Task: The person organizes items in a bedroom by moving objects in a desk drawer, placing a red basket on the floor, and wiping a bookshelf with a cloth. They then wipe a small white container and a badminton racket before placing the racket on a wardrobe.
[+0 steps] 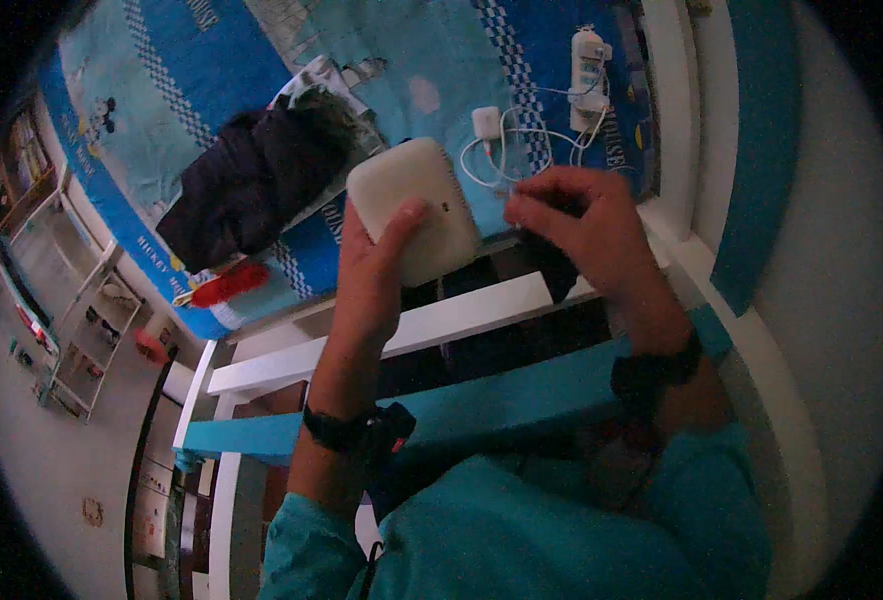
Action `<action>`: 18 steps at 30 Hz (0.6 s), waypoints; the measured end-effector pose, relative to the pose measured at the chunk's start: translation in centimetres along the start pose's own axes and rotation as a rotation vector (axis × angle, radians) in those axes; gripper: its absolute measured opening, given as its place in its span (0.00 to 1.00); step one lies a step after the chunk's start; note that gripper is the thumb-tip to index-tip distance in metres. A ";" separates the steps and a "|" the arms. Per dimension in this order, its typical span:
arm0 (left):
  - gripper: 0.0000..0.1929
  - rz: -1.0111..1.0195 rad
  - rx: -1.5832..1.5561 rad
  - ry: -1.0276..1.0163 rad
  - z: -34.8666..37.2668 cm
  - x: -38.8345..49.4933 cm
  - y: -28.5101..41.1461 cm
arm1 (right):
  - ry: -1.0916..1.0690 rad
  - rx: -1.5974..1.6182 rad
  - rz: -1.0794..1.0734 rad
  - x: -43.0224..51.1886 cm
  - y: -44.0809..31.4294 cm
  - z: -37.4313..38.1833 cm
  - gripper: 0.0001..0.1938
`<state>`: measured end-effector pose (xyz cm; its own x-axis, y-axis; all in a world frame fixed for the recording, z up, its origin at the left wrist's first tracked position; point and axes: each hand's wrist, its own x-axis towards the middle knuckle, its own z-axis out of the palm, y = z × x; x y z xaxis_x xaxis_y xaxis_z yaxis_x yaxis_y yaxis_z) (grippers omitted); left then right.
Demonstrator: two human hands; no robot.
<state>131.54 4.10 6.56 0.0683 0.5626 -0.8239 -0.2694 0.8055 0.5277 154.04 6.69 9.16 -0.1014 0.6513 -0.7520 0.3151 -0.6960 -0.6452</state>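
My left hand (378, 255) holds a white rounded-square device (415, 206) from below, with the thumb across its face; a small dark port or slot shows near its right side. To its right, my right hand (580, 217) has thumb and forefinger pinched on something small and pale, probably the end of a white cable (468, 169); blur hides its shape. The cable lies in loops on the blue printed bedding beyond my hands. Beside the loops rests a white charger block (486, 122). Farther right is a white power strip (588, 79) with plugs in it.
Dark crumpled clothing (261, 180) lies on the bedding (235, 56) at the left, near a red fuzzy item (230, 286). White (471, 307) and turquoise (501, 382) bed rails run between me and the mattress. A wall stands at the right; a metal rack (89, 322) is far left.
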 end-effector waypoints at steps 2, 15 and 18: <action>0.32 0.002 -0.017 -0.009 0.1 -1.3 0.2 | -0.001 -0.069 -0.051 -2.0 0.1 1.7 0.11; 0.31 -0.011 0.719 -0.243 -1.9 -6.6 1.0 | -0.048 -0.887 -1.076 -7.9 3.4 2.0 0.14; 0.34 -0.093 0.856 -0.283 -2.1 -6.8 0.7 | -0.084 -0.873 -1.168 -8.6 4.1 2.2 0.12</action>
<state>128.89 0.40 12.10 0.3184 0.4222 -0.8488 0.5476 0.6490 0.5282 154.12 -2.39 12.68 -0.7395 0.6647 0.1059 0.4738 0.6259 -0.6194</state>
